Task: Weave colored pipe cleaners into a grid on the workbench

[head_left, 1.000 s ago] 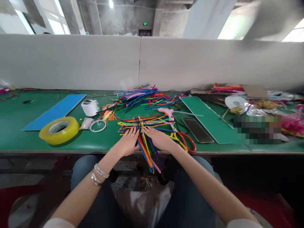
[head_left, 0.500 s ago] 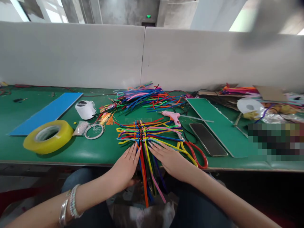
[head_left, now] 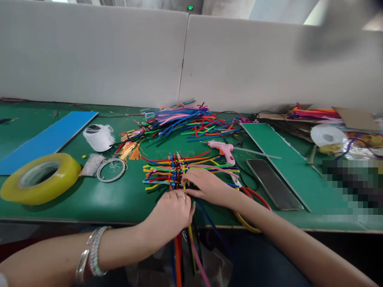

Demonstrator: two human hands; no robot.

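Note:
A woven mat of coloured pipe cleaners (head_left: 167, 169) lies on the green table (head_left: 119, 199) in front of me, with long loose ends hanging over the near edge. My left hand (head_left: 173, 211) is curled at the mat's near edge, fingers closed on the hanging strands. My right hand (head_left: 208, 185) rests on the mat's right part, fingers pressed together pinching a strand near the weave.
A loose pile of pipe cleaners (head_left: 191, 119) lies behind the mat. A pink glue gun (head_left: 223, 149), red scissors (head_left: 254, 197) and a dark phone (head_left: 273, 183) sit to the right. Left: yellow tape roll (head_left: 38, 177), white spool (head_left: 98, 137), wire ring (head_left: 110, 169), blue sheet (head_left: 44, 139).
Both hands went from lying flat on the strands to closing on them. The left hand curled at the near edge, the right moved up onto the weave. The view dipped and shifted.

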